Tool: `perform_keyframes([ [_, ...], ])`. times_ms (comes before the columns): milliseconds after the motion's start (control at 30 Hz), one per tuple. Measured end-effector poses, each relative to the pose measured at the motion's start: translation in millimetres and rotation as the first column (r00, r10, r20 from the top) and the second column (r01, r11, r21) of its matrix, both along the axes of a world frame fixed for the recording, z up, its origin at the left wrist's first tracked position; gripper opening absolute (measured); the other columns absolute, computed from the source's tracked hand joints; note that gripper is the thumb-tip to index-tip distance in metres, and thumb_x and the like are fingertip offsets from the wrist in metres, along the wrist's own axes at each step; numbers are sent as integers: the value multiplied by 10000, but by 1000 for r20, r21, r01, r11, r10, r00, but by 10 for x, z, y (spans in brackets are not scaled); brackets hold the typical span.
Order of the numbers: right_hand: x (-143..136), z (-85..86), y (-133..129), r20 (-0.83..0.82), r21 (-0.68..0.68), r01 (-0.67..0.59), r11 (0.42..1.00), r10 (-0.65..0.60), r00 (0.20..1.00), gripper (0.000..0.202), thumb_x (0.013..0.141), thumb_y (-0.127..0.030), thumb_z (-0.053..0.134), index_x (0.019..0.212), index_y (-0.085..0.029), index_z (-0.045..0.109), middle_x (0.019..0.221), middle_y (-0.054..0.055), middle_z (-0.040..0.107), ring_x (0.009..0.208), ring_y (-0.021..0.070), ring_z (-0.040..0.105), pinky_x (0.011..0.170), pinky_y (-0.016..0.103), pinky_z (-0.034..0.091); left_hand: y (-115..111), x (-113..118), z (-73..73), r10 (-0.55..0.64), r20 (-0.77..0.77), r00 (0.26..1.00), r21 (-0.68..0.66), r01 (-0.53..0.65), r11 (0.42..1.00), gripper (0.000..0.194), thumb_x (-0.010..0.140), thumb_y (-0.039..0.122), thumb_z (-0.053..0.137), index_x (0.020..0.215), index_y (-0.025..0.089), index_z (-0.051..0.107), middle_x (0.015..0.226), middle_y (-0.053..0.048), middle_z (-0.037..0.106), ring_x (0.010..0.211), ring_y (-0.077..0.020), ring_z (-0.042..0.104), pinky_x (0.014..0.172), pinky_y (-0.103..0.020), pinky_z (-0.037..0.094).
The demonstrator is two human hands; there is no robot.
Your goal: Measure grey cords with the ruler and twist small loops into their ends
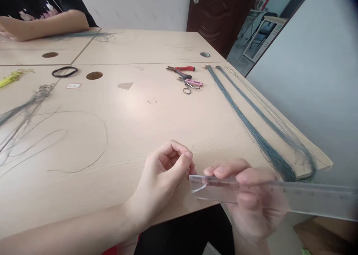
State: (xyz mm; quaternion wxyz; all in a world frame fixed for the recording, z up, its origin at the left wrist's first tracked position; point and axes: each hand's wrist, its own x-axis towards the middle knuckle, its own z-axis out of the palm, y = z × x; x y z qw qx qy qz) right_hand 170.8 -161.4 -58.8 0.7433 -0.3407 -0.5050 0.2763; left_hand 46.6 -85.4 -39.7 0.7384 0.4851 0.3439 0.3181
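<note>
Near the table's front edge, my left hand [167, 173] pinches a tiny metallic piece [191, 148] between thumb and forefinger; its tip sticks up above them. Just to the right, my right hand [248, 195] grips a clear plastic ruler [310, 195] between thumb and fingers. The ruler lies nearly level in the air, its left end close beside my left fingers and its other end running off to the right. Some of my right hand shows through the clear plastic.
Red-handled pliers [184, 69] and scissors [188, 86] lie at the back. Blue-grey thread bundles [246, 120] stretch along the right. Left are loose threads [104, 135], a black loop [65, 72] and another bundle [41, 93]. A person's arm [56, 24] rests at the back left.
</note>
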Motion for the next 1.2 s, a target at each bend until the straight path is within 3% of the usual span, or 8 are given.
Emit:
perform_keyframes([
  [133,11,28,53,44,-14,0,1000,1,999,289,825,-74,543,1048,-252,587,938,8,595,895,166,618,819,398,563,30,-11,13,-27,29,999,-6,28,1000,184,862,280,583,724,174,523,639,18,581,572,-79,536,537,-179,432],
  [233,10,28,82,78,37,-4,999,1,997,283,834,-81,502,1061,-241,559,861,13,624,913,193,613,897,492,500,32,-16,16,-29,82,996,-36,32,999,169,851,267,597,727,172,533,670,16,581,609,-79,534,565,-175,438],
  [367,-6,40,56,-99,-40,-25,999,21,995,229,892,-104,445,1055,-249,515,860,11,661,910,188,630,963,587,414,5,-30,3,-62,139,988,-45,69,997,147,857,254,595,751,167,541,681,17,571,629,-77,525,579,-167,442],
  [600,20,116,16,-184,-159,-90,983,60,981,163,889,-134,468,986,-254,521,820,-11,664,812,160,648,923,550,461,-36,-34,-7,-95,189,977,53,87,995,112,871,204,581,760,191,573,734,25,598,749,-93,577,662,-170,475],
  [767,42,135,15,-252,-229,-146,962,86,964,104,880,-211,499,947,-289,516,775,-25,660,775,180,660,884,534,483,-54,-50,27,-132,198,971,145,104,984,115,872,145,569,775,201,598,730,41,598,682,-51,570,631,-118,475],
  [1033,44,139,-3,-235,-228,-167,959,112,966,110,895,-192,468,952,-281,496,799,-21,665,881,199,661,924,558,447,-59,-60,3,-148,185,972,207,108,972,115,888,136,536,812,208,586,704,24,558,747,-97,608,678,-182,513],
  [1200,60,140,-6,-272,-243,-203,949,135,953,93,891,-201,482,941,-279,490,770,-26,666,921,212,661,936,551,437,-68,-75,2,-201,185,962,198,164,966,101,922,210,492,881,233,581,876,-8,615,942,-181,602,751,-282,502],
])
